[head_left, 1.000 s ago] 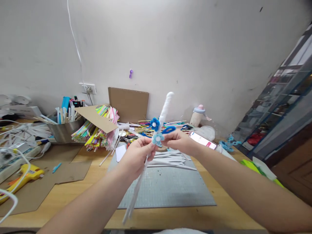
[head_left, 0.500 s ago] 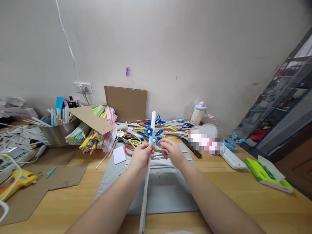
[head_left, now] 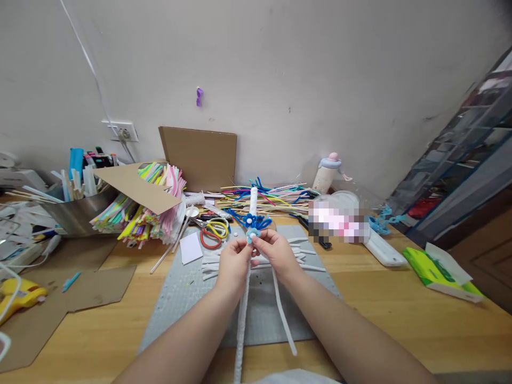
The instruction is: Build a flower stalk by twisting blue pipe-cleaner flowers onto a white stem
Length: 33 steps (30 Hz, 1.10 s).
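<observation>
Over the grey mat (head_left: 192, 298), left hand (head_left: 233, 262) and right hand (head_left: 276, 255) pinch the white stem (head_left: 253, 198) — scissors (head_left: 212, 233) just beyond.

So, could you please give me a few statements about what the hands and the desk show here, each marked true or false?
1. Both hands, left hand and right hand, hold the white fuzzy pipe-cleaner stem with blue flowers. True.
2. The stem lies flat on the grey cutting mat. False: it is held up above the mat.
3. A yellow glue gun lies at the far left of the wooden desk. True.
4. The green packet sits beside the steel tub of tools. False: it is at the far right, while the tub is at the left.
5. A brown cardboard sheet leans against the wall. True.
</observation>
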Motion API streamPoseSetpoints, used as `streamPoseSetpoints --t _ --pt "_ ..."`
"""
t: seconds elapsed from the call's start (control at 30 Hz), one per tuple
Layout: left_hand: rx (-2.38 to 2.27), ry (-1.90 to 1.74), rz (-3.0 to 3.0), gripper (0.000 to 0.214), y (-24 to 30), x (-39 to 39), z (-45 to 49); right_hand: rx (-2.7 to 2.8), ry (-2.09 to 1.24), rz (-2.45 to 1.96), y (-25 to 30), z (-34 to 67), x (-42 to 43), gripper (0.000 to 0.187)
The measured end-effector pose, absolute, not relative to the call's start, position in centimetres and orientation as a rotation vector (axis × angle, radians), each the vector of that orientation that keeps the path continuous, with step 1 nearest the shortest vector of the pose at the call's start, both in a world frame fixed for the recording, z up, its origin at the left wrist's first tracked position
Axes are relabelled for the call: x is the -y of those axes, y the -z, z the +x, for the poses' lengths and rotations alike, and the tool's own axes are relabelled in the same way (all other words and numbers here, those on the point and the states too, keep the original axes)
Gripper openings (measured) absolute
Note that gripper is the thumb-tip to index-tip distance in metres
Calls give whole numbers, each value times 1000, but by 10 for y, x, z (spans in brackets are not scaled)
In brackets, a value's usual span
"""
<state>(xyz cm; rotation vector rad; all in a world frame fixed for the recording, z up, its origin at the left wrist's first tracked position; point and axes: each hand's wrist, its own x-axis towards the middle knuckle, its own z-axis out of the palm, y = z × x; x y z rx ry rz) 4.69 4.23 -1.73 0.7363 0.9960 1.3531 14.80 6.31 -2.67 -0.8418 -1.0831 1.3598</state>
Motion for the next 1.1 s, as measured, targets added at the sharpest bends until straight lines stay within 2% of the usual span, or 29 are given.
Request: streamPoseSetpoints --t 0.5,0.73,0.9,1.1 --pt "-1037 -1382 752 22 24 -39 49 1064 -1335 -878 29 141 -57 28" --pt "-999 -1437 712 29 24 -44 43 1309 -1495 -988 29 148 -58 32" --pt "-953 -1454 662 32 19 -44 42 1454 -1187 -1028 29 157 -68 25" --pt "-900 -1504 570 31 14 -41 46 1442 -1082 -1075 26 155 -69 20"
